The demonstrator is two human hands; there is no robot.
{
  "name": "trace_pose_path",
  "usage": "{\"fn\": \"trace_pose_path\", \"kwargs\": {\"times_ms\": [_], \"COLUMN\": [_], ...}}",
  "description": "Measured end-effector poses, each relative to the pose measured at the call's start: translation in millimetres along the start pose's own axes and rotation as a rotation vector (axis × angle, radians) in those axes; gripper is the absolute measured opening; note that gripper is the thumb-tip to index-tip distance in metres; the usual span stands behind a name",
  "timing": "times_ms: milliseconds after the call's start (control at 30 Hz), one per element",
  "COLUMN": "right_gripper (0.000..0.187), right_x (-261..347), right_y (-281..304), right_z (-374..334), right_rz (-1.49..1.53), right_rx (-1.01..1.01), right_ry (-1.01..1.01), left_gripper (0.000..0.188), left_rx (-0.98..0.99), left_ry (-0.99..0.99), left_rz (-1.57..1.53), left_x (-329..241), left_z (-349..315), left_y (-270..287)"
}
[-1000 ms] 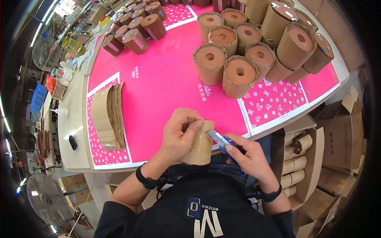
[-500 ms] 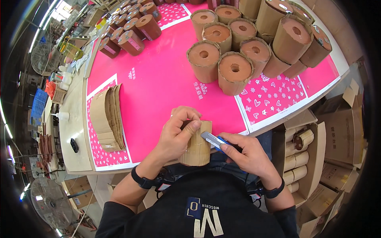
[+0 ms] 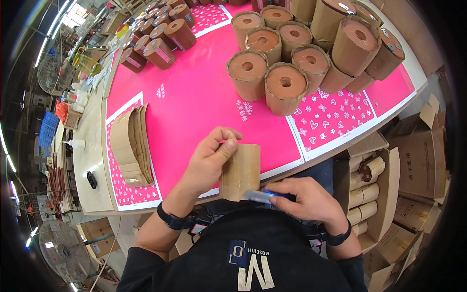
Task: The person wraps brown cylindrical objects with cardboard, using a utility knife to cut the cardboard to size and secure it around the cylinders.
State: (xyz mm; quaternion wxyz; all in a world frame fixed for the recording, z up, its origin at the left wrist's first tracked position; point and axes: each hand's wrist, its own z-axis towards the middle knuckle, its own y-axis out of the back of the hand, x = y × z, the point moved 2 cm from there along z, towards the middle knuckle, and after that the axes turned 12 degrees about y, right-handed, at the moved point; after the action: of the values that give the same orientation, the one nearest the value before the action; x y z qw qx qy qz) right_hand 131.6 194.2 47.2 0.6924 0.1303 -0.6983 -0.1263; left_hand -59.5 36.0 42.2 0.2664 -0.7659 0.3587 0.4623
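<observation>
1. The left hand [image 3: 210,160] gripped a brown cardboard tube [image 3: 240,171] upright at the pink worktop's [image 3: 194,97] near edge.
2. The right hand [image 3: 306,202] was closed on a blue-handled knife [image 3: 262,196], its blade at the tube's base.
3. Finished paper-wrapped rolls [image 3: 285,87] crowded the far side; a stack of flat cardboard sleeves [image 3: 131,145] lay left, apparently unused.

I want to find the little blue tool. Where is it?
In the head view, the blue tool is in the right hand, low and middle, its tip touching the bottom of the brown cardboard tube that the left hand holds.
</observation>
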Motion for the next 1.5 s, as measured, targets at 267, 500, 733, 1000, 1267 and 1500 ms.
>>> {"fn": "trace_pose_path", "kwargs": {"times_ms": [267,500,733,1000,1267,1500], "right_gripper": [0.044,0.051,0.096,0.102,0.079,0.07], "right_x": [2.3,45.2,48.3,-8.5,-39.9,-17.9], "right_y": [19.1,-27.4,-34.4,-14.8,-23.1,-30.2], "right_z": [-24.7,14.4,7.3,-26.4,-4.5,7.3], "right_rz": [0.224,-0.267,-0.676,-0.162,0.096,-0.254], "right_rx": [-0.229,-0.32,-0.436,-0.664,-0.716,-0.649], "right_ry": [-0.09,0.24,0.052,-0.12,-0.063,-0.036], "left_gripper": [0.039,0.075,0.062,0.037,0.039,0.054], "left_rx": [-0.171,-0.209,0.258,0.088,-0.231,-1.364], "left_ry": [0.072,0.288,0.215,0.26,0.019,-0.854], "left_rz": [0.374,0.413,-0.077,0.12,0.016,1.162], "left_x": [-4.1,18.9,-0.3,-25.9,-48.2,-40.6], "left_z": [-18.4,-57.4,-91.9,-107.2,-134.5,-145.8], "left_y": [17.7,46.9,30.5,70.9,110.2,167.6]}}
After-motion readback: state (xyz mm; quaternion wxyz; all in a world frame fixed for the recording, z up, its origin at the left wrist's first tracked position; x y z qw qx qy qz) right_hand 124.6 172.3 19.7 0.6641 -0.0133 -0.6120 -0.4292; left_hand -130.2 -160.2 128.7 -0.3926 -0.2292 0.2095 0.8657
